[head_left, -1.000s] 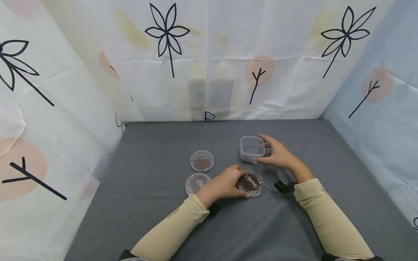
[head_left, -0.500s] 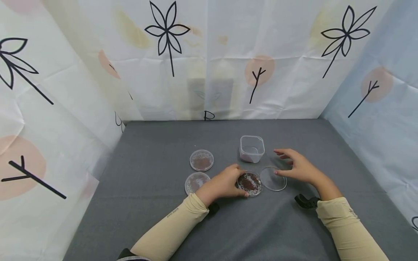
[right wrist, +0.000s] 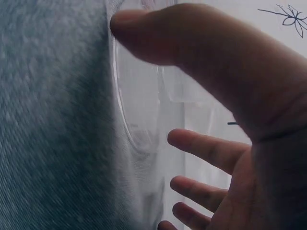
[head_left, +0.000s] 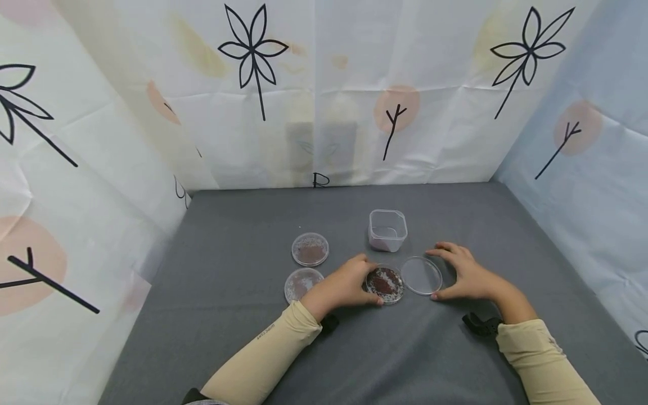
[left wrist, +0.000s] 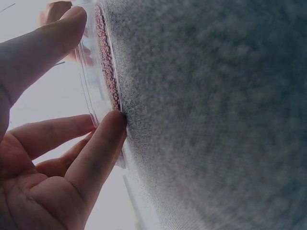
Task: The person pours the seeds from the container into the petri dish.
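My left hand [head_left: 344,287] holds a round clear petri dish [head_left: 386,284] by its sides, thumb at the near edge and fingers at the far edge. Reddish-brown granules fill it, with bare patches; in the left wrist view the granules [left wrist: 106,57] form a thin layer. Just right of it lies a clear round lid [head_left: 422,275], flat on the cloth. My right hand [head_left: 468,275] is spread around the lid's right side. Its thumb is at the near rim, and contact is unclear. In the right wrist view the other fingers [right wrist: 206,148] stand apart from the lid.
Two more round dishes stand to the left, a far one [head_left: 310,250] with brownish contents and a near one [head_left: 298,284] partly behind my left hand. A clear square tub [head_left: 387,230] stands behind. Grey cloth [head_left: 243,242] covers the table, with printed curtains around.
My right hand has let go of the square tub, drawn back to the right and come down beside the clear lid. The left hand keeps its hold on the dish.
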A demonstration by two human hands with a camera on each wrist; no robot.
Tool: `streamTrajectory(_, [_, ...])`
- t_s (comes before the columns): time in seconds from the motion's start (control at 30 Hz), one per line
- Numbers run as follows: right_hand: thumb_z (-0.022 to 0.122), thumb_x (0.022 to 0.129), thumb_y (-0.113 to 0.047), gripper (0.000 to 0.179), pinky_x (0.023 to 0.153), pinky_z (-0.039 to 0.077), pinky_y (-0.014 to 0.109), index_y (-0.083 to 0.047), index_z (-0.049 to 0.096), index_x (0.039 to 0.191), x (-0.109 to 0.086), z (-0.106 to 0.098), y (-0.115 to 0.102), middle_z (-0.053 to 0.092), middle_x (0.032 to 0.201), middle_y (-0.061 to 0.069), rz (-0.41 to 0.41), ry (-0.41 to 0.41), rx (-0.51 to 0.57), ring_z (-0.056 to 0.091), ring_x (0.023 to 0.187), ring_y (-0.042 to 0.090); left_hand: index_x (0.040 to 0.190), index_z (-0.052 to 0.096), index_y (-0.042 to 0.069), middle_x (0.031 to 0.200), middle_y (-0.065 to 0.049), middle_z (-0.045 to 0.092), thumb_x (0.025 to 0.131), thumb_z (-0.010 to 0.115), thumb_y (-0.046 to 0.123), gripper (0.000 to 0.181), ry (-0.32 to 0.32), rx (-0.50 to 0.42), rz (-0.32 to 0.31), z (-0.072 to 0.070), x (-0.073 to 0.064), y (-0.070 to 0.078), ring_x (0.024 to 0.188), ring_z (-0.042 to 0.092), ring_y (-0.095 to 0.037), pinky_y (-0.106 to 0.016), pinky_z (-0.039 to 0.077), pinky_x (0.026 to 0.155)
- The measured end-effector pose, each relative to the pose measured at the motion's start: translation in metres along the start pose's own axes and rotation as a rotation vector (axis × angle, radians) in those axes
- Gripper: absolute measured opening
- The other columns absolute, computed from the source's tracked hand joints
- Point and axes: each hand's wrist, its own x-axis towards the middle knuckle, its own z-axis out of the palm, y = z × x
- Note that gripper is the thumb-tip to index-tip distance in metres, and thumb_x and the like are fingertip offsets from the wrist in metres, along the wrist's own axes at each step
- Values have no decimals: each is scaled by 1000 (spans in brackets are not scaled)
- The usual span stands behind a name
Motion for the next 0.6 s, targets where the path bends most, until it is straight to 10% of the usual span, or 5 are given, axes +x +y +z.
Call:
streamTrajectory(0.47, [97, 74, -34, 80, 104, 34, 79, -9, 61, 141, -1, -8, -1, 39, 159, 26, -32, 39, 68, 31, 145, 55, 142, 65, -1, 120, -12, 65, 85, 91, 40, 75, 8, -9, 7, 2, 0, -1, 100, 59, -13, -26, 53, 92])
streamTrajectory(0.6, [95, 80, -23, 78, 112, 41, 62, -9, 55, 146, -2, -17, -2, 40, 161, 22, -82, 97, 151, 36, 149, 37, 144, 64, -2, 122, -12, 65, 86, 91, 40, 77, 5, -15, 1, 1, 0, -2, 103, 61, -14, -27, 54, 93])
